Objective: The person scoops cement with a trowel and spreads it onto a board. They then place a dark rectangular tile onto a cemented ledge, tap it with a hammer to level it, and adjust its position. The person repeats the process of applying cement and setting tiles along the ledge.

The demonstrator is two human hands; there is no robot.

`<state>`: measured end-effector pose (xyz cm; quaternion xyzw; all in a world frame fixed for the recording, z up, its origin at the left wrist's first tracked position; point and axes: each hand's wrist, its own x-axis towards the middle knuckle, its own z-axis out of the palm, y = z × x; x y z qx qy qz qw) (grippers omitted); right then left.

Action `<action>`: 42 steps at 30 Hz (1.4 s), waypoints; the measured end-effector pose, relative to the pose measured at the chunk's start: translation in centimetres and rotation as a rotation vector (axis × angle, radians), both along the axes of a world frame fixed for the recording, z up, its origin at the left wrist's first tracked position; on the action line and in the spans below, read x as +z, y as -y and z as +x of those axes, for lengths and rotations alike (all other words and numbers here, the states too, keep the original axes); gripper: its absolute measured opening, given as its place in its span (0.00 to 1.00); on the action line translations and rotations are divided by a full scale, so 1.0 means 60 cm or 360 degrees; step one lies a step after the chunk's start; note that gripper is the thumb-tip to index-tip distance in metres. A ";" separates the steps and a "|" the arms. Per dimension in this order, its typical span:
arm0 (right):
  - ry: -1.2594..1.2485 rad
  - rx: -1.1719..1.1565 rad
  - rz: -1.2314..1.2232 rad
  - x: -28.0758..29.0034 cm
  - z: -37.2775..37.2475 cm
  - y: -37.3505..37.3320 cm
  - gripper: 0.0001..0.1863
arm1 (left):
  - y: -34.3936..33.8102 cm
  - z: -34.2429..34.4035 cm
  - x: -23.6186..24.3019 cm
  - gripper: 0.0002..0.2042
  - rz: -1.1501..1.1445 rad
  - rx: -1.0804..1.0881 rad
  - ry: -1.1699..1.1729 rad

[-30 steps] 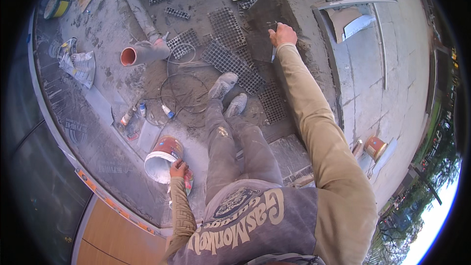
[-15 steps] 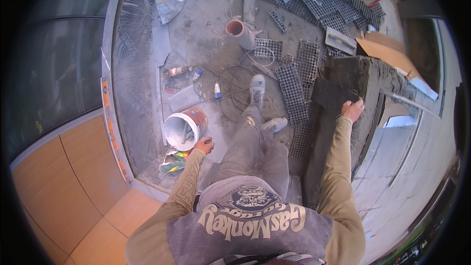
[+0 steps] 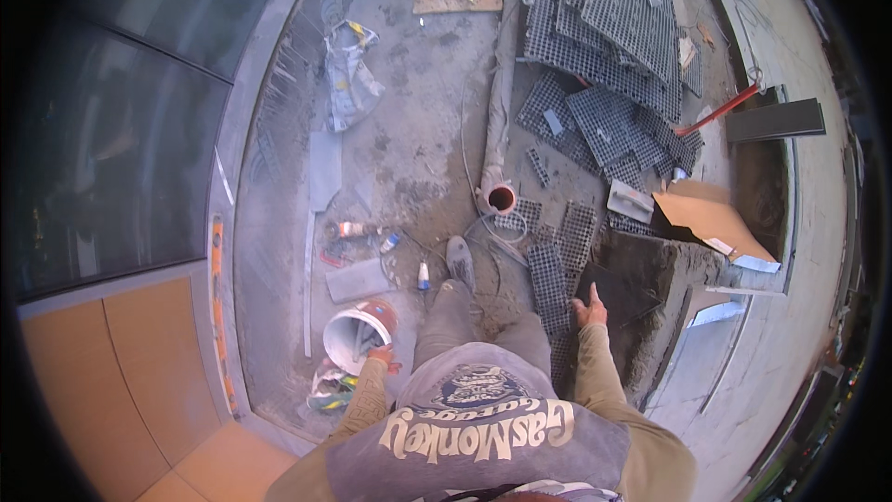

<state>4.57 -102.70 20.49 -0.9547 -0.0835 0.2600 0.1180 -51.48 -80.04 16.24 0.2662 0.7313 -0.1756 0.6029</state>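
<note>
Bucket (image 3: pixel 379 313): reddish-brown outside, white inside. Flat panel (image 3: pixel 618 293): near-black. Stacked sheets (image 3: pixel 609 37): dark grey, square-grid pattern. Pipe (image 3: pixel 498 144): grey, reddish mouth. Shirt (image 3: pixel 418 386): grey, cream lettering. Sleeves (image 3: pixel 599 367): olive-tan. Cardboard (image 3: pixel 711 217): tan. Bar (image 3: pixel 720 112): bright red. Lower-left panels (image 3: pixel 163 344): orange-tan, dark seams.

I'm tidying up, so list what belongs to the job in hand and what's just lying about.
Likely in use, judging by the hands:
bucket, by the left hand
dark panel, by the right hand

Seemingly just lying about:
crumpled bag
cardboard
trowel
plastic grids
</note>
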 end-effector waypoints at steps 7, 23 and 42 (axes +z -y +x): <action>-0.0515 0.0143 0.0256 -0.095 0.117 -0.282 0.28 | -0.382 0.048 0.000 0.24 0.0576 -0.0318 0.0081; -0.0524 -0.0472 0.0083 -0.243 0.402 -0.691 0.20 | -1.166 0.639 0.040 0.19 0.1127 -0.1119 0.0459; -0.0669 0.0244 0.0205 -0.604 0.864 -1.952 0.20 | -1.623 1.443 -0.332 0.24 0.0435 -0.2838 0.1172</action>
